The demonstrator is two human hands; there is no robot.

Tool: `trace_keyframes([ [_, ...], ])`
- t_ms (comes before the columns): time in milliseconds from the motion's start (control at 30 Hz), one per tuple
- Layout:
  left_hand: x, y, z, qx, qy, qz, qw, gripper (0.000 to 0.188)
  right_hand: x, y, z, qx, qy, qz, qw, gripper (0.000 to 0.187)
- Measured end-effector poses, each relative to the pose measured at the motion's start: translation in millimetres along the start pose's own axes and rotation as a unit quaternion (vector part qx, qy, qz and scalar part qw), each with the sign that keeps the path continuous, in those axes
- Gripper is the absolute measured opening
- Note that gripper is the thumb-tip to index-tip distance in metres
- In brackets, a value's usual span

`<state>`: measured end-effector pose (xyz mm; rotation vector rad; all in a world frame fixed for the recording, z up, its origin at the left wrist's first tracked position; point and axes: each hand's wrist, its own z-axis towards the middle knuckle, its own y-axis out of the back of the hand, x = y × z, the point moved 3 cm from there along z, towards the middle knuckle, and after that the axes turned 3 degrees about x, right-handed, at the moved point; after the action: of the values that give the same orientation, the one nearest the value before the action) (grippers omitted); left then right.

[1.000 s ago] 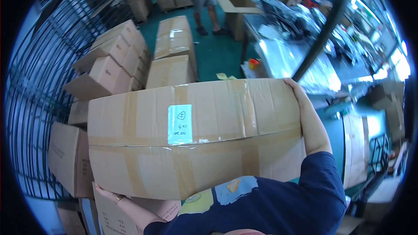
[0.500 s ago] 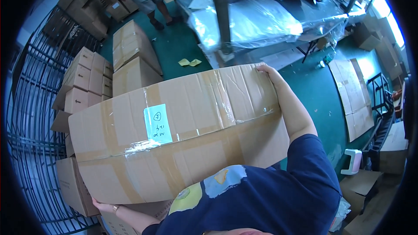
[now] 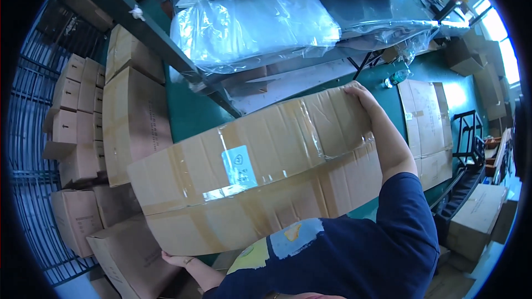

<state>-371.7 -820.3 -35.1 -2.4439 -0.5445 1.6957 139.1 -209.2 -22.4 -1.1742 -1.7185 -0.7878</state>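
Two hands, left [image 3: 176,258] and right [image 3: 361,93], gripping one long taped cardboard box [image 3: 255,171]

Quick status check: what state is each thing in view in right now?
large cardboard box: taped shut, held off the floor, tilted
right hand: gripping the box's far upper corner
left hand: under the box's lower near corner
stacked cartons: closed, piled by the wire cage
flat cardboard sheets: lying on the floor
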Motion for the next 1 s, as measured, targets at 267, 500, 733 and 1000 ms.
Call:
trace_keyframes([
  [267,173,60,26,-0.104,0.111,0.208,0.966,0.015,-138,17,105,-0.106,-0.002,-0.487,0.867,0.077],
  [500,223,-26,-96,0.257,0.37,0.522,0.724,0.025,-205,-83,-24,-0.083,0.068,-0.512,0.852,0.056],
  [733,264,-66,-117,0.464,0.333,0.652,0.498,0.025,-228,-61,-131,0.256,-0.227,-0.381,0.859,0.042],
  [1000,279,-172,-117,0.33,0.278,0.615,0.661,0.021,-299,103,-213,0.104,-0.256,-0.336,0.9,0.038],
])
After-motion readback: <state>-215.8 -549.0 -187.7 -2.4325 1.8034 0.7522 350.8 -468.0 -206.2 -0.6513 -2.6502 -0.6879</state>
